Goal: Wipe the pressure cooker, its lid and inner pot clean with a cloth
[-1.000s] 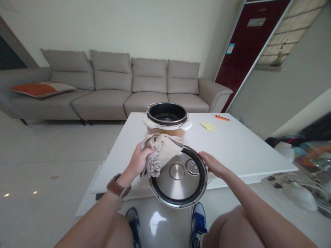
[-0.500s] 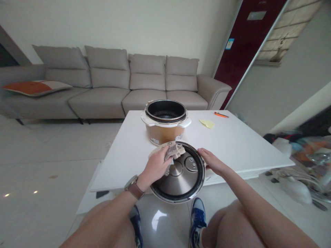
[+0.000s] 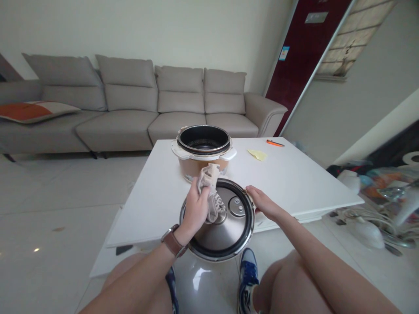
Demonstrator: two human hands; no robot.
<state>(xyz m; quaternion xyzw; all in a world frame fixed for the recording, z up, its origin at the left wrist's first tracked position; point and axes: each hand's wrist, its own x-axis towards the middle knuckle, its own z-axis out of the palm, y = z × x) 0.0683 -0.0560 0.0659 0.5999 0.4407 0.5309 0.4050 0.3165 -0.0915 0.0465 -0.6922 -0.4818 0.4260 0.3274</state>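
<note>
The person is wearing a brown leather strap watch [image 3: 173, 244] with a silver case on the left wrist. Both forearms are showing bare, with no sleeves reaching them, and the knees are bare too. On the feet they are wearing blue sneakers [image 3: 247, 279] with white trim and laces.

Cloth [image 3: 210, 192] on lid [image 3: 225, 231] — both hands

You get soft, even daylight; glare spots shine on the floor [image 3: 199, 279] below the lid [image 3: 218, 229], and the picture's edges stretch and blur.
</note>
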